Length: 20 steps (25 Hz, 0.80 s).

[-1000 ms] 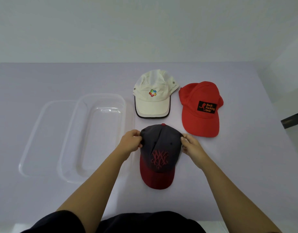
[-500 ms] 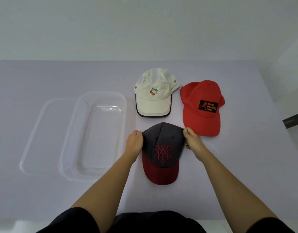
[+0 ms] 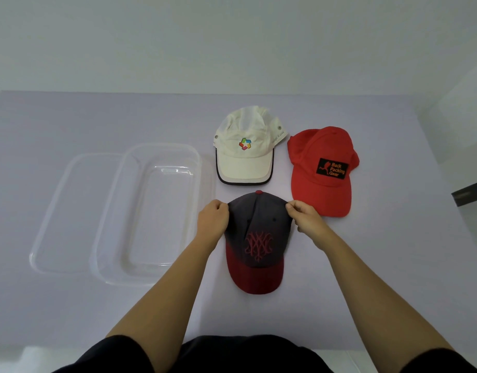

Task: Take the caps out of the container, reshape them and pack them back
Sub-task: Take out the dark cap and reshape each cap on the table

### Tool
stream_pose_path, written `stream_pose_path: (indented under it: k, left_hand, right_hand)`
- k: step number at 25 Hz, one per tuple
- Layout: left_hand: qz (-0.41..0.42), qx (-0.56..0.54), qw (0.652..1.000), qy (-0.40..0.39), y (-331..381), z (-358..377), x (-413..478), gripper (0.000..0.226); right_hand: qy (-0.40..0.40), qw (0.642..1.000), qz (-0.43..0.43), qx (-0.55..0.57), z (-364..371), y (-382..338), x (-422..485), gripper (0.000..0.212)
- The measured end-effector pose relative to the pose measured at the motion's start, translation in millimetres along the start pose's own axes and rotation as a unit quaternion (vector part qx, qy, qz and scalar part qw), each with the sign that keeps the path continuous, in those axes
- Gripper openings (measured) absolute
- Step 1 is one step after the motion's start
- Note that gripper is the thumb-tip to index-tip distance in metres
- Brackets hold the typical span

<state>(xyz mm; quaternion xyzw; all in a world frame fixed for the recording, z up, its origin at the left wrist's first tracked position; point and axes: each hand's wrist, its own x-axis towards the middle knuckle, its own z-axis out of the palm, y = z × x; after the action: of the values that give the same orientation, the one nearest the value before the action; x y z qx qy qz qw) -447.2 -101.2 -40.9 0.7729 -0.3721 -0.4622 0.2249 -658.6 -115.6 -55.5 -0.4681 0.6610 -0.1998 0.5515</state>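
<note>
The dark grey cap (image 3: pixel 258 232) lies on the pale table (image 3: pixel 380 265) with its dark red brim toward the person and its crown button away, so its long axis runs straight from near to far. It sits just right of the clear container (image 3: pixel 151 211) and in front of the white cap (image 3: pixel 245 152) and the red cap (image 3: pixel 323 168) (both also brim toward the person, the red one turned slightly).

Both forearms reach forward from the lower edge of the view, converging on the crown. The left hand (image 3: pixel 213 220) is at the crown's left side, knuckles up, fingers curled into a tight fist-like hold on the fabric edge. The right hand (image 3: pixel 304 216) is at the crown's right side, thumb and fingers pinching the fabric near the top edge. Neither hand touches the other caps, though the right one lies near the red cap's brim.

The container stands with a clear lid (image 3: pixel 65 211) beside it on the left, partly beneath its edge.
</note>
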Motion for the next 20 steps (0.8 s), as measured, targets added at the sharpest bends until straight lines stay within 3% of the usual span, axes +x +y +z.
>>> stream_pose_path:
  k: [5, 8, 11, 13, 15, 18, 20]
  left_hand:
    - [-0.009, -0.030, 0.999, -0.021, 8, -4, -2, 0.022]
    - [0.038, 0.059, 0.997, 0.008, 19, -10, -2, 0.026]
    - [0.095, 0.087, 0.989, 0.073, 26, -29, -1, 0.034]
    - [0.096, 0.059, 0.991, 0.067, 32, -43, 1, 0.036]
    - [0.088, 0.066, 0.994, 0.014, 37, -49, 4, 0.035]
    - [0.076, 0.120, 0.981, -0.129, 42, -38, 8, 0.029]
    - [0.072, 0.146, 0.971, -0.177, 41, -33, 12, 0.027]
  right_hand:
    - [-0.016, 0.999, 0.031, 0.028, 0, -3, 3, 0.020]
    - [-0.025, 0.999, 0.028, 0.018, -3, -11, -1, 0.021]
    - [0.044, 0.999, -0.022, -0.013, -15, -13, -8, 0.032]
    - [0.113, 0.993, -0.044, -0.011, -19, -6, -18, 0.031]
    - [0.103, 0.994, -0.026, 0.002, -9, 7, -32, 0.045]
    - [0.003, 0.999, 0.030, -0.030, 22, 36, -53, 0.091]
    - [-0.019, 0.997, 0.015, -0.068, 39, 48, -58, 0.099]
